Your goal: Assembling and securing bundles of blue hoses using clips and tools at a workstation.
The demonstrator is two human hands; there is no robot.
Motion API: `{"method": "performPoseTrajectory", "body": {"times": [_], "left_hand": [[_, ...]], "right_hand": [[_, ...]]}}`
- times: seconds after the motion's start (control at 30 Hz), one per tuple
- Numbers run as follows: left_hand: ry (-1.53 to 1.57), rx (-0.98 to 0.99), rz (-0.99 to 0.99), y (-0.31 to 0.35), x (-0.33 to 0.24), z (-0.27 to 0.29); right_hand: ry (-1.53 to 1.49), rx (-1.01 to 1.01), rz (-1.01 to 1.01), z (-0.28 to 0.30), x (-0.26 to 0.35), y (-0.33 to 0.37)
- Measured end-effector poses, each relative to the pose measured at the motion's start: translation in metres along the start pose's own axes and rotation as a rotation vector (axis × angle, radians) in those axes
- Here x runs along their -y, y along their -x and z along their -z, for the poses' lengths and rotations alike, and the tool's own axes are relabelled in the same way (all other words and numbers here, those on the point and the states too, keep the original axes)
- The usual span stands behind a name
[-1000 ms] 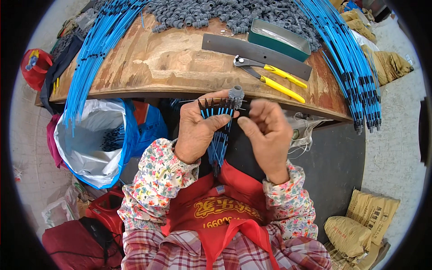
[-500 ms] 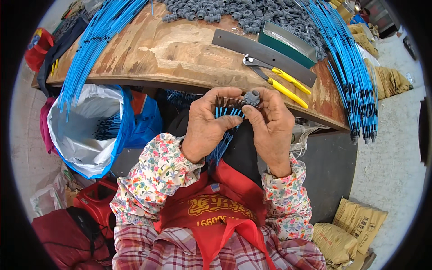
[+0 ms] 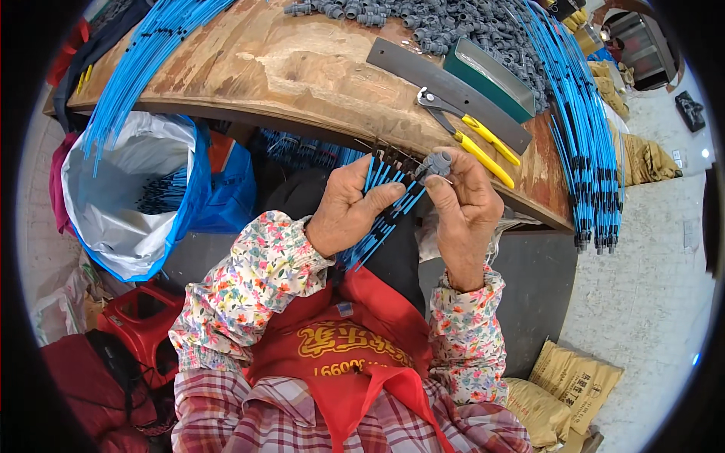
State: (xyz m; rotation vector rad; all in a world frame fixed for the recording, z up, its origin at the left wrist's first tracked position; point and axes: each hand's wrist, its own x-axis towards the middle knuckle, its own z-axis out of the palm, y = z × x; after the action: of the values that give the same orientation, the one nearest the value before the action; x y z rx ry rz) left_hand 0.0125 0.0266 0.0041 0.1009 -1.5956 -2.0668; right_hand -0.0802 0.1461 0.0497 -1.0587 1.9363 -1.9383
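Observation:
Between thumb and fingers my left hand [image 3: 356, 205] pinches a fanned bunch of thin blue rods with black ends [image 3: 387, 180]. The black ends point away from me, and the lower part of the bunch hangs toward my lap. My right hand [image 3: 462, 204] grips a small grey plastic pipe fitting [image 3: 436, 163] at the bunch's right side, close to the black ends. Whether the fitting is joined to one of the rods I cannot tell. Both hands are just in front of the table's near edge.
Yellow-handled pliers [image 3: 487, 155], a grey metal strip [image 3: 423, 75] and a green tray [image 3: 495, 79] lie on the wooden table [image 3: 287, 83]. Behind them is a pile of grey fittings [image 3: 483, 26]. More blue rods hang at both table ends, near a blue bag [image 3: 198, 181].
My right hand and the grey fitting have shifted slightly right and tilted. The rods in my left hand are fanned wider. The whole view has shifted a little.

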Motion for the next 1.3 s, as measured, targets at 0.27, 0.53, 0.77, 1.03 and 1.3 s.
{"method": "performPoseTrajectory", "body": {"times": [0.27,0.53,0.77,1.03,1.3], "left_hand": [[-0.337,-0.068,-0.159,0.0,-0.005,-0.008],[-0.329,0.013,-0.097,-0.004,-0.009,-0.01],[-0.378,-0.092,-0.145,0.001,-0.006,-0.016],[-0.352,-0.065,-0.034,0.002,0.005,-0.011],[-0.441,-0.047,-0.33,-0.006,0.0,-0.016]], "right_hand": [[-0.101,0.038,0.001,0.005,-0.004,-0.001],[-0.121,0.145,0.017,0.02,-0.012,-0.004],[0.143,0.14,0.049,0.016,0.001,0.0],[0.075,0.108,0.072,0.022,-0.005,-0.003],[-0.134,-0.012,0.028,0.016,0.004,-0.006]]}}
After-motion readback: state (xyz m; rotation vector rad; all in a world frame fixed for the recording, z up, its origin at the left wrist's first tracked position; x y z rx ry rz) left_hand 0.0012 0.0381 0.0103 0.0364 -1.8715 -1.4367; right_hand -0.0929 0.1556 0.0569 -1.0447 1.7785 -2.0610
